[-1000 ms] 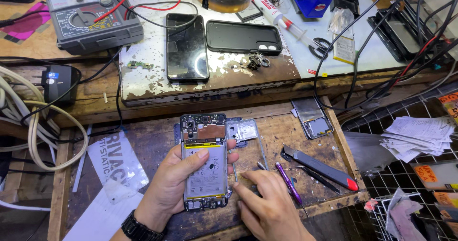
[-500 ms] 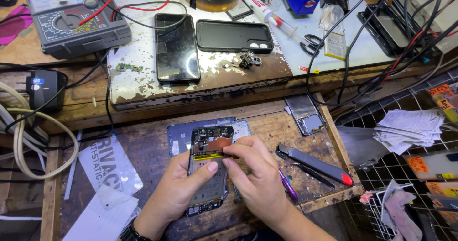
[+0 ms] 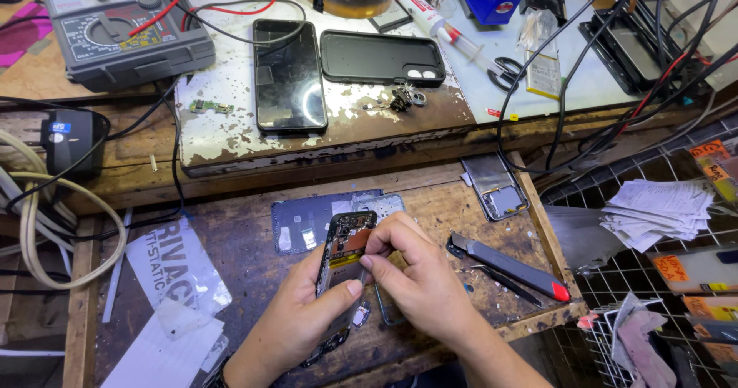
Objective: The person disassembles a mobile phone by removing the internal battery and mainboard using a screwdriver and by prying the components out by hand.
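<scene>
On the lower wooden shelf (image 3: 231, 242) of the bench, just in front of me, I have the opened phone (image 3: 347, 253) lifted off the surface and tipped up on its edge, its back cover gone and the copper-coloured board and yellow strip showing. Its long axis runs from the far end near the grey back cover (image 3: 307, 220) lying flat on the shelf down toward my body, leaning a little to the left. My left hand (image 3: 296, 319) cradles it from underneath and from the left, thumb pressed on the near face, so that hand is clasped around the phone's body. My right hand (image 3: 419, 284) comes in from the right, fingers curled over the upper right edge with the fingertips pinching at the side of the frame; it touches the phone, but I cannot tell whether it grips a small part there. Both hands are on the phone, the right being the one at the upper end where the board sits. The red-tipped utility knife (image 3: 507, 266) lies just to the right of my right hand, and a bare metal frame plate (image 3: 498, 187) lies further back on the right. Compared with half a second ago, the phone has been rolled from nearly flat, face up, onto its side, and my right hand has shifted from above the board to the phone's right edge; the knife and plate have not moved.
</scene>
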